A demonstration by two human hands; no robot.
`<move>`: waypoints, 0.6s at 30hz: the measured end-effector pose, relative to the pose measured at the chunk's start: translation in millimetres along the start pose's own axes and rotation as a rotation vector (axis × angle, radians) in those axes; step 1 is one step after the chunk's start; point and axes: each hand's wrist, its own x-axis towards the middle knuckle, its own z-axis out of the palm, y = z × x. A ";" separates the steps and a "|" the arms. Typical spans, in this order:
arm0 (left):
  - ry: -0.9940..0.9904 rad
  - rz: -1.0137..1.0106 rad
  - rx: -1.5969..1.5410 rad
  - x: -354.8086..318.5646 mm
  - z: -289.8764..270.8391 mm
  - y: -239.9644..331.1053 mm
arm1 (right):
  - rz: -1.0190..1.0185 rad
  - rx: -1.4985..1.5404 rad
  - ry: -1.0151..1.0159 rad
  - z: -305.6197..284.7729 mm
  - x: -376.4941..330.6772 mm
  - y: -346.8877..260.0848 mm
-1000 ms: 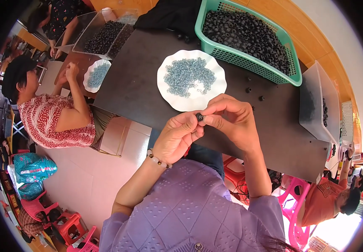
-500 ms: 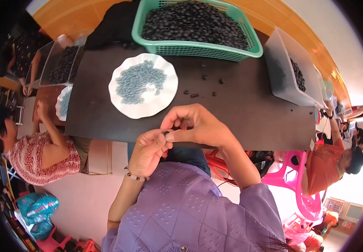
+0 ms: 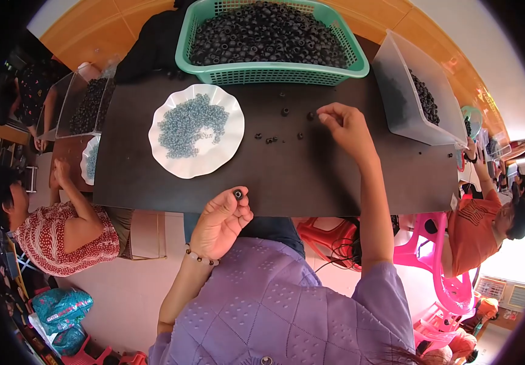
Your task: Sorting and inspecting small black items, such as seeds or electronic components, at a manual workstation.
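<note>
My left hand (image 3: 221, 220) hangs at the near edge of the dark table (image 3: 311, 176) and pinches a small black ring part (image 3: 238, 194) between thumb and fingers. My right hand (image 3: 346, 126) is stretched out over the table, its fingertips at a loose black ring (image 3: 311, 115); whether it grips the ring I cannot tell. Several more black rings (image 3: 270, 140) lie scattered between the hands. A white scalloped plate (image 3: 220, 155) holding small pale blue pieces (image 3: 187, 125) sits to the left of my right hand.
A green basket (image 3: 274, 75) full of black rings stands at the far edge. A clear bin (image 3: 405, 97) with black rings is at the right. A person in a red patterned top (image 3: 62, 234) works at the left; another in orange (image 3: 478, 222) sits at the right.
My hands were joined together on one ring in front of me. Now they are apart: the right has reached out to the loose rings, the left stays back with the ring.
</note>
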 end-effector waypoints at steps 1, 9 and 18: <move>0.009 -0.002 -0.004 -0.3 -0.1 -0.8 | -0.028 -0.089 0.055 -0.2 4.3 4.0; 0.035 -0.003 0.023 0.0 -4.7 -1.8 | -0.092 -0.145 -0.045 5.3 20.6 -20.1; -0.037 -0.019 -0.024 -0.8 -9.8 4.2 | -0.320 0.030 -0.277 9.1 29.9 -96.3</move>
